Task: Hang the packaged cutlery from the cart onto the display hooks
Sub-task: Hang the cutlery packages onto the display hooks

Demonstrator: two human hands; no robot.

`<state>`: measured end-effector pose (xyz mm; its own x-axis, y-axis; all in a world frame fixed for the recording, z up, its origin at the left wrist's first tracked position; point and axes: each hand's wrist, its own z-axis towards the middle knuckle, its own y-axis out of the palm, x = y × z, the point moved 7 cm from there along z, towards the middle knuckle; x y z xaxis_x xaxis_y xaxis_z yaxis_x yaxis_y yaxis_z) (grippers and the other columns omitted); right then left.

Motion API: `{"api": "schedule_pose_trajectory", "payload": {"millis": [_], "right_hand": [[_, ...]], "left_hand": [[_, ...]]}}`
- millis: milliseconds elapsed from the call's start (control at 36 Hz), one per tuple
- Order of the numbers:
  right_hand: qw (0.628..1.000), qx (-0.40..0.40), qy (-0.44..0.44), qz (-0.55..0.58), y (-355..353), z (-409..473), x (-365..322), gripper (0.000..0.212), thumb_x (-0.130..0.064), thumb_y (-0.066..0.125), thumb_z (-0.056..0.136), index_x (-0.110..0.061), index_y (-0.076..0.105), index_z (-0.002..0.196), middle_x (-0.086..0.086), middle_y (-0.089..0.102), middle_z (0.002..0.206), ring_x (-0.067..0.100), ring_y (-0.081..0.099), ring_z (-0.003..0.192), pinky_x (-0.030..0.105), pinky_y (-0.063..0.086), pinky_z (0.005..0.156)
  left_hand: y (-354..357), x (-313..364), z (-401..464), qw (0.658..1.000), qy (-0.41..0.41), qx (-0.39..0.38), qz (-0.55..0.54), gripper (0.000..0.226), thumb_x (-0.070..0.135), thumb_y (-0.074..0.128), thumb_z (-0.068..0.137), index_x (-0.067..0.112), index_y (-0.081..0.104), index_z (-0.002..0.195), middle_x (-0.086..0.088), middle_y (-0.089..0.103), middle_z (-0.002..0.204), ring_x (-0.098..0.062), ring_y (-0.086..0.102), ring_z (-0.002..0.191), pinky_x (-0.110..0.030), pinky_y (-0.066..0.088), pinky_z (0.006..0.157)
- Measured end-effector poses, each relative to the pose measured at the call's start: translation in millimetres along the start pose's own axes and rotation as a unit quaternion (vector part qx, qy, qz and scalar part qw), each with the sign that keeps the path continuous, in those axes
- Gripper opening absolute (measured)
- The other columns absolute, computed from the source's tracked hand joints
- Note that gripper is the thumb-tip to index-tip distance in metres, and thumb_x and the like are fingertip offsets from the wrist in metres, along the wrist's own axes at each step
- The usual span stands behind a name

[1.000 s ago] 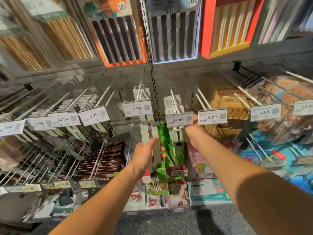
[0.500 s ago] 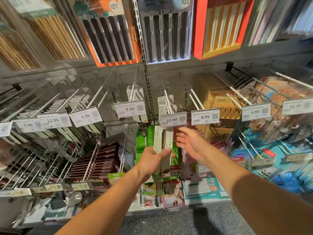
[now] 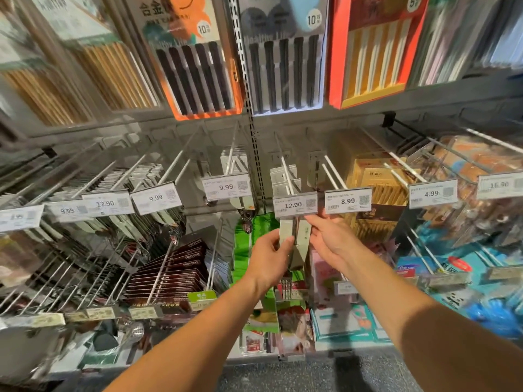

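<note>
A packaged fork on a pale grey card hangs upright just below the 12.90 price tag, its tines low near the shelf goods. My left hand grips the card's left edge with fingers and thumb. My right hand touches the card's right edge with straight fingers. The display hook above the tag carries a few matching grey cards further back. The cart is out of view.
Rows of hooks with price tags run left and right, several with cutlery packs. An empty hook with the 8.99 tag sits just right. Chopstick boxes stand on the shelf above. Dark boxes and green packets hang below.
My left hand has raised the fork pack and moved it right, under the 12.90 tag. My right hand came off the tag and dropped to the pack's right edge.
</note>
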<state>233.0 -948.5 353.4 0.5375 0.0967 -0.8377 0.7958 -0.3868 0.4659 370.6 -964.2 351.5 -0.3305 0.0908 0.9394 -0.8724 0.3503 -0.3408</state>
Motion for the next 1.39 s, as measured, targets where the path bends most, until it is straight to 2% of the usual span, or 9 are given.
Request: {"api": "schedule_pose_trajectory", "payload": {"millis": [83,194,306,528,667,944,1083,1250,1389], "right_hand": [[1.0,0.001,0.006,0.025,1.7,0.7,1.0,0.016,0.004,0.053,0.095,-0.001,0.062,0.107,0.014,0.076,0.095,0.022,0.074,0.089,0.035,0.058,0.077],[1.0,-0.018,0.007,0.008,6.9,1.1,-0.9,0.019,0.007,0.053,0.093,-0.004,0.066,0.101,0.014,0.075,0.1,0.023,0.071,0.097,0.038,0.055,0.089],[0.999,-0.025,0.004,-0.028,10.2,4.5,-3.3,0.024,0.008,0.055,0.091,-0.01,0.068,0.1,0.01,0.076,0.099,0.021,0.072,0.097,0.036,0.055,0.086],[0.999,-0.027,-0.006,-0.033,9.8,5.7,-2.0,0.027,0.01,0.057,0.088,-0.01,0.07,0.103,0.012,0.074,0.108,0.024,0.068,0.108,0.042,0.048,0.103],[0.999,-0.037,-0.005,-0.034,9.6,9.4,-1.1,0.032,0.012,0.057,0.088,-0.006,0.067,0.112,0.014,0.072,0.114,0.026,0.063,0.117,0.046,0.039,0.112],[0.999,-0.034,-0.023,-0.021,10.4,6.9,-2.5,0.032,0.014,0.055,0.089,-0.007,0.068,0.11,0.011,0.073,0.111,0.023,0.066,0.113,0.044,0.043,0.11],[0.999,-0.037,-0.02,-0.029,3.6,3.3,-4.2,0.028,0.01,0.057,0.089,-0.007,0.068,0.109,0.011,0.073,0.111,0.023,0.066,0.112,0.044,0.044,0.108],[0.998,-0.031,-0.027,-0.046,6.5,2.4,-6.6,0.027,0.011,0.06,0.088,-0.008,0.07,0.102,0.013,0.073,0.111,0.024,0.067,0.11,0.042,0.047,0.105],[0.996,-0.015,-0.048,-0.067,8.8,0.3,-10.6,0.026,0.01,0.062,0.087,-0.012,0.07,0.098,0.012,0.073,0.109,0.018,0.07,0.102,0.031,0.053,0.095]], "left_hand": [[-1.2,3.8,1.4,1.0,0.021,0.004,0.002,0.02,0.023,0.053,0.102,0.015,0.07,0.109,0.001,0.075,0.099,-0.012,0.07,0.09,-0.027,0.058,0.078],[-4.5,10.4,2.7,0.998,0.045,0.027,-0.019,0.017,0.018,0.052,0.103,0.02,0.067,0.095,0.014,0.067,0.079,0.009,0.061,0.067,-0.01,0.047,0.064],[-6.7,10.1,10.6,0.999,0.041,0.033,-0.011,0.019,0.022,0.053,0.102,0.019,0.064,0.087,0.013,0.063,0.072,0.006,0.056,0.058,-0.017,0.047,0.06],[0.0,8.7,14.6,0.998,0.058,0.02,0.024,0.018,0.026,0.051,0.103,0.013,0.063,0.103,-0.005,0.069,0.092,-0.004,0.058,0.075,-0.023,0.052,0.072],[1.2,14.9,12.5,0.992,0.072,0.031,0.094,0.029,0.026,0.049,0.103,0.024,0.04,0.076,0.006,0.042,0.068,-0.005,0.033,0.059,-0.016,0.032,0.054],[0.8,22.3,6.7,0.99,0.085,0.046,0.098,0.031,0.022,0.052,0.102,0.025,0.037,0.075,0.008,0.039,0.064,0.001,0.039,0.053,-0.018,0.03,0.052],[8.3,24.5,7.1,0.989,0.065,0.031,0.126,0.031,0.027,0.052,0.102,0.019,0.038,0.074,0.003,0.04,0.066,-0.011,0.032,0.06,-0.034,0.031,0.06],[4.8,25.3,4.2,0.989,0.066,0.05,0.12,0.03,0.027,0.051,0.102,0.017,0.038,0.077,0.004,0.039,0.067,-0.012,0.031,0.06,-0.034,0.031,0.062],[4.9,27.7,2.1,0.99,0.07,0.051,0.112,0.02,0.027,0.049,0.103,0.016,0.047,0.086,0.001,0.049,0.073,-0.018,0.046,0.068,-0.033,0.036,0.068]]}}
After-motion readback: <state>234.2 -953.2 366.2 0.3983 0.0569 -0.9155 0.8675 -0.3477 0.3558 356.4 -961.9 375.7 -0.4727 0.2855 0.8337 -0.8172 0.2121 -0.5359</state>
